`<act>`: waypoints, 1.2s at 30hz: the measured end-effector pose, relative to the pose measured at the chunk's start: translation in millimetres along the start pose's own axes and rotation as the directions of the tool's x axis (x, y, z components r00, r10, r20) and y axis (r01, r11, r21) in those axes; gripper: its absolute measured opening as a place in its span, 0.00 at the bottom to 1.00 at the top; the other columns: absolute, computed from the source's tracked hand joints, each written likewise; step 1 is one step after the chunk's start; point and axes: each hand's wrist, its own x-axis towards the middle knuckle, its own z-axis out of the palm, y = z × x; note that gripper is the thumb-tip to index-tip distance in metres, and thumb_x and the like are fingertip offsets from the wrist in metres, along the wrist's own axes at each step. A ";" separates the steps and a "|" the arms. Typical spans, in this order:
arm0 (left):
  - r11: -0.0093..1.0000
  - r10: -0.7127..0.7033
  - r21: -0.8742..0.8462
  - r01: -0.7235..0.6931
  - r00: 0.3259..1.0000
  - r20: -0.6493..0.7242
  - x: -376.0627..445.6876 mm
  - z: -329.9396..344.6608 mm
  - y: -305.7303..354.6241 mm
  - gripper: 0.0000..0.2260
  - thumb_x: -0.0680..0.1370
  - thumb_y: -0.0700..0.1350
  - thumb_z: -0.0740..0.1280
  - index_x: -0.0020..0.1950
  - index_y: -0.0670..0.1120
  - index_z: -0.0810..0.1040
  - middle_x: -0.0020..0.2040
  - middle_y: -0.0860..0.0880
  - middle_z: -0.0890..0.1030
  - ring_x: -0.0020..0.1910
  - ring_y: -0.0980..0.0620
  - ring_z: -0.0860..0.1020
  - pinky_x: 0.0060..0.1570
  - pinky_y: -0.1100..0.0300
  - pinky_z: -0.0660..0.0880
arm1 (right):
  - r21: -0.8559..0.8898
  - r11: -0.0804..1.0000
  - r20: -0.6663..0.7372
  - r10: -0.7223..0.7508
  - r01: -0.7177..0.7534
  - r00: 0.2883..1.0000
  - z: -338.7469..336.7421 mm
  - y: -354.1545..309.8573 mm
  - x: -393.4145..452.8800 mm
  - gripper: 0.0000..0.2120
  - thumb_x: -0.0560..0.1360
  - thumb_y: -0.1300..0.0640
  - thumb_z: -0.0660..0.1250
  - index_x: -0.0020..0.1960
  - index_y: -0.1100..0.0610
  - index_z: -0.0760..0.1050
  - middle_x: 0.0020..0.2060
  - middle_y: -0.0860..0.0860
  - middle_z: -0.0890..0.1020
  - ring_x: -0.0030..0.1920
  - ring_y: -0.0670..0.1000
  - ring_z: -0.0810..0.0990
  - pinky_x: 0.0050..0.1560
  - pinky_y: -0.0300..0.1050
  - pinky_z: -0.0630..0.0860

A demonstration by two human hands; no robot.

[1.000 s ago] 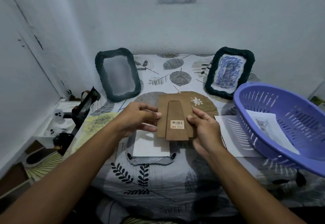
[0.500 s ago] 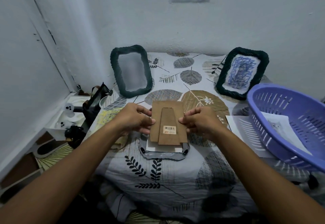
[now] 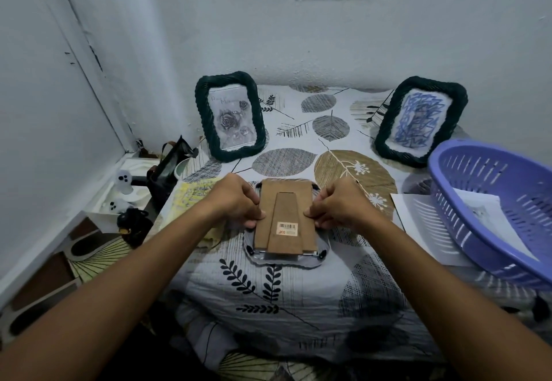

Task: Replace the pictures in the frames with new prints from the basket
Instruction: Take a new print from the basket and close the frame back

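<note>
From the head view, both hands work the brown backing board (image 3: 285, 220), which lies on a face-down frame (image 3: 324, 249) at the middle of the cloth-covered surface (image 3: 298, 306). The left hand (image 3: 236, 203) pinches the board's 9 o'clock edge, thumb on top; the right hand (image 3: 339, 206) pinches the 3 o'clock edge the same way. Each grip is closed on the board, fingers curled.

The board looks not quite seated: a pale strip shows along its 6 o'clock edge. If pushed down askew, I judge it could crease the print beneath or miss the small dark tabs at the frame's corners. The folding stand on the board could also catch a finger.

The print under the board is hidden, so whether it is new or sits straight cannot be told. The fingertips under the board's edges are out of sight. At 3 o'clock the basket (image 3: 478, 201) is cut off by the picture's edge; a sheet (image 3: 484, 213) lies in it, its image too faint to read. Two upright frames stand at 11 and 1 o'clock.
</note>
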 end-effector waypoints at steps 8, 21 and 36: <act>0.992 0.032 0.119 -0.033 0.999 0.005 -1.7 2.0 4.6 0.08 0.66 0.31 0.77 0.37 0.38 0.79 0.35 0.36 0.83 0.29 0.44 0.82 0.37 0.51 0.82 | -0.103 0.995 -0.013 0.000 -0.001 1.000 2.3 -0.9 4.4 0.07 0.67 0.68 0.75 0.41 0.69 0.78 0.33 0.60 0.84 0.29 0.54 0.82 0.33 0.46 0.82; 0.969 0.057 0.243 -0.055 0.998 -0.001 1.5 8.7 7.4 0.07 0.66 0.32 0.77 0.35 0.38 0.80 0.38 0.35 0.83 0.36 0.41 0.84 0.43 0.46 0.82 | -0.238 0.971 -0.035 -0.025 0.016 0.999 6.6 -4.0 6.2 0.08 0.66 0.67 0.77 0.40 0.70 0.80 0.34 0.63 0.84 0.37 0.61 0.85 0.41 0.55 0.83; 0.966 0.064 0.252 -0.064 0.998 0.009 2.2 9.6 6.2 0.05 0.67 0.32 0.76 0.39 0.35 0.81 0.39 0.36 0.83 0.36 0.41 0.84 0.42 0.47 0.82 | -0.335 0.941 -0.071 -0.059 0.032 0.996 9.3 -1.6 7.5 0.06 0.67 0.64 0.77 0.37 0.66 0.81 0.29 0.57 0.84 0.32 0.55 0.85 0.40 0.52 0.83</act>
